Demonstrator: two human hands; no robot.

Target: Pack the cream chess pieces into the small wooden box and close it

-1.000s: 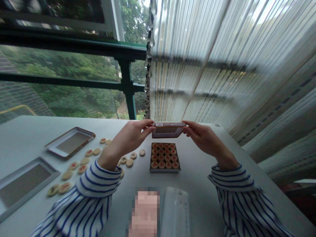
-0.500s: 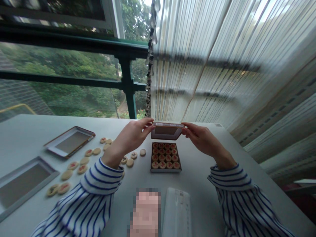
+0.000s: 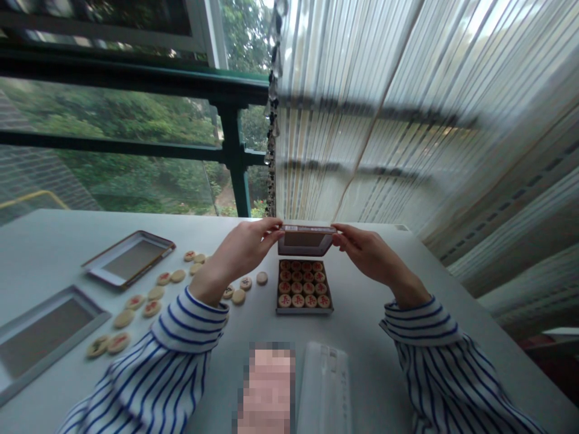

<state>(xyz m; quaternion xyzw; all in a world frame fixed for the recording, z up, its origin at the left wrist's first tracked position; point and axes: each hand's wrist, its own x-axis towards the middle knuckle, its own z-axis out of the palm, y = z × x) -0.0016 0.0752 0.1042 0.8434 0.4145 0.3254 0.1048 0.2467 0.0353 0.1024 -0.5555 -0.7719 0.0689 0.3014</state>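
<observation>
My left hand (image 3: 242,250) and my right hand (image 3: 364,253) pinch the two ends of a brown box lid (image 3: 306,240), holding it in the air with its hollow underside facing me. Right beneath the lid, on the white table (image 3: 362,325), lies an open tray (image 3: 304,310) packed with several round wooden chess pieces marked in red. Both forearms wear blue-and-white striped sleeves.
Several loose chess pieces (image 3: 156,294) lie scattered left of the tray. Two empty box halves (image 3: 129,259) (image 3: 43,334) rest at the far left. A white folded sheet (image 3: 323,386) lies near me. A window and a striped curtain (image 3: 407,120) stand behind the table.
The lid has stayed in both hands, shifting only slightly; the view has moved a little.
</observation>
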